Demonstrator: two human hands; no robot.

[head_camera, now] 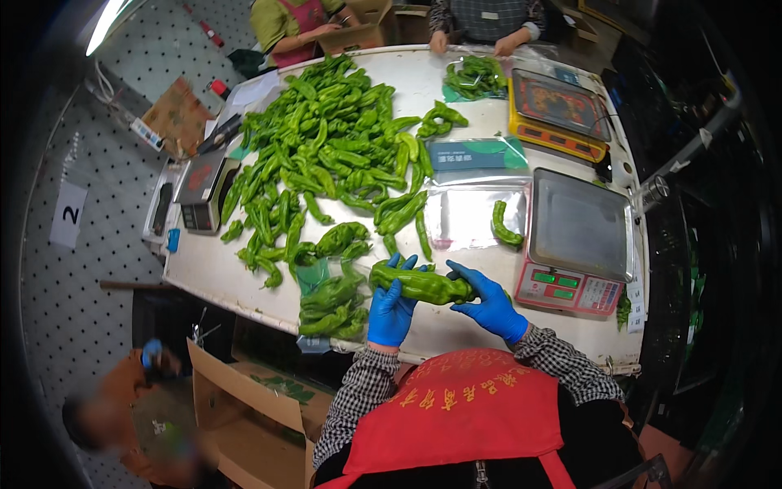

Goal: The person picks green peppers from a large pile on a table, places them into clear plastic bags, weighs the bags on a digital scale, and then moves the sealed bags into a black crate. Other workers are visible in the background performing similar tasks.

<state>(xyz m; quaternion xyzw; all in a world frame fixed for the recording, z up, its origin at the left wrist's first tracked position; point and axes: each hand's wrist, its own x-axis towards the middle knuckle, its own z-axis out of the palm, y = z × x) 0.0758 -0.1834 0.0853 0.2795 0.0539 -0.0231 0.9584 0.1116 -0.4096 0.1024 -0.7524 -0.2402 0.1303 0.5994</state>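
Note:
Both my hands wear blue gloves and hold a bunch of long green peppers level above the near part of the white table. My left hand grips the bunch at its left end, and my right hand closes around its right end. Just left of my left hand lies a clear bag of green peppers. Beyond, a large heap of green peppers spreads over the table. A stack of clear plastic bags lies ahead, with a single curved pepper on it.
A red-and-white digital scale stands at the right, with a yellow scale behind it and another scale at the left. Two people stand across the table, one beside a bagged pile of peppers. An open cardboard box and another person are at lower left.

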